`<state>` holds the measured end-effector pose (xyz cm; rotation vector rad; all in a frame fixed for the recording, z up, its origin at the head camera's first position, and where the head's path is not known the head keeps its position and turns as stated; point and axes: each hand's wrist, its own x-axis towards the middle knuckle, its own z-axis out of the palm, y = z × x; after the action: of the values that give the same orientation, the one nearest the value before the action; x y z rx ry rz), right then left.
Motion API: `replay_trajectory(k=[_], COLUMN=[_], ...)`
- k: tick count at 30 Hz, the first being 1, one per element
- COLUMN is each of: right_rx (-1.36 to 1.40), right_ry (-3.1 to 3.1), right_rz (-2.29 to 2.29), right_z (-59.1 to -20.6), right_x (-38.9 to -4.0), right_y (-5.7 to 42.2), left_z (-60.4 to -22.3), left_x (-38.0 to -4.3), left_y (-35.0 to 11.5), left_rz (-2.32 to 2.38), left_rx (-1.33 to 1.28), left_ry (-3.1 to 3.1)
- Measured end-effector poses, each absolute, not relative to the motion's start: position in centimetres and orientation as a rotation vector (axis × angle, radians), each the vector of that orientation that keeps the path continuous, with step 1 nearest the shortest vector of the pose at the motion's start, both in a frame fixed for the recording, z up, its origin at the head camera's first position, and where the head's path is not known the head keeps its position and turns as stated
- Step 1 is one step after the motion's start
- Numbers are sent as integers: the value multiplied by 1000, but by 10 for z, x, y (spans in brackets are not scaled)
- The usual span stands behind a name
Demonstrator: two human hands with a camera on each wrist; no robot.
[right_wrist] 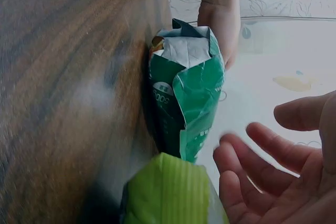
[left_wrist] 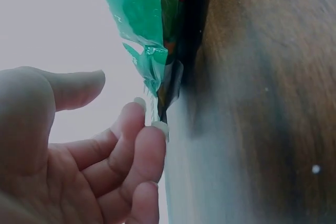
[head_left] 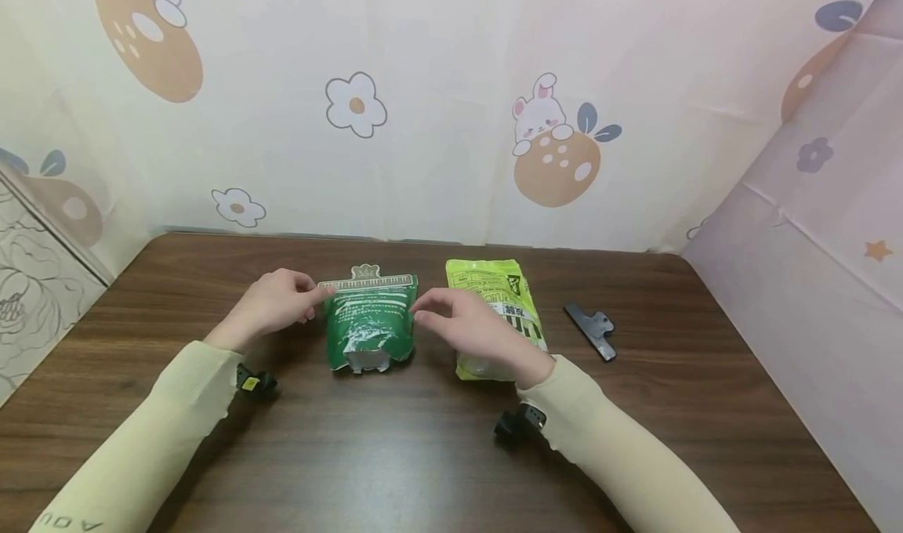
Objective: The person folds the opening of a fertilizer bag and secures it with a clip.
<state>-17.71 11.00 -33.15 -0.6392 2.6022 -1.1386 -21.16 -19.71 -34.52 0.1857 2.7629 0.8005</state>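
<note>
Left of centre on the worktop (head_left: 367,455), you are risking a skewed clip (head_left: 365,273) or a sliding green bag (head_left: 370,321) if force is coming from one side only. Your left hand (head_left: 275,304) is resting loosely bent fingers at the clip's left end, apparently grasping nothing; the clip is spanning the bag's far edge. Beside the bag's right edge, your right hand (head_left: 473,325) is hovering released, fingers curved. Its wrist is crossing the yellow-green bag (head_left: 511,302); excessive lowering could be dragging that bag.
</note>
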Motion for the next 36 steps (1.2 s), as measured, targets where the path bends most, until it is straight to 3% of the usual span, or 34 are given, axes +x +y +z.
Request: replay_trajectory(k=[13, 22, 36], right_rx=[-591, -382, -237], right_ry=[2603, 2639, 2710], right_rz=[-1141, -1271, -1278], right_z=[-325, -308, -315], right_x=[-182, -192, -202], right_y=[125, 170, 212], left_z=[-341, -329, -304], left_x=[-203, -203, -220], left_y=[-188, -169, -80], left_rz=[925, 976, 1112], left_rx=[235, 368, 526], left_ry=[2778, 2787, 2683])
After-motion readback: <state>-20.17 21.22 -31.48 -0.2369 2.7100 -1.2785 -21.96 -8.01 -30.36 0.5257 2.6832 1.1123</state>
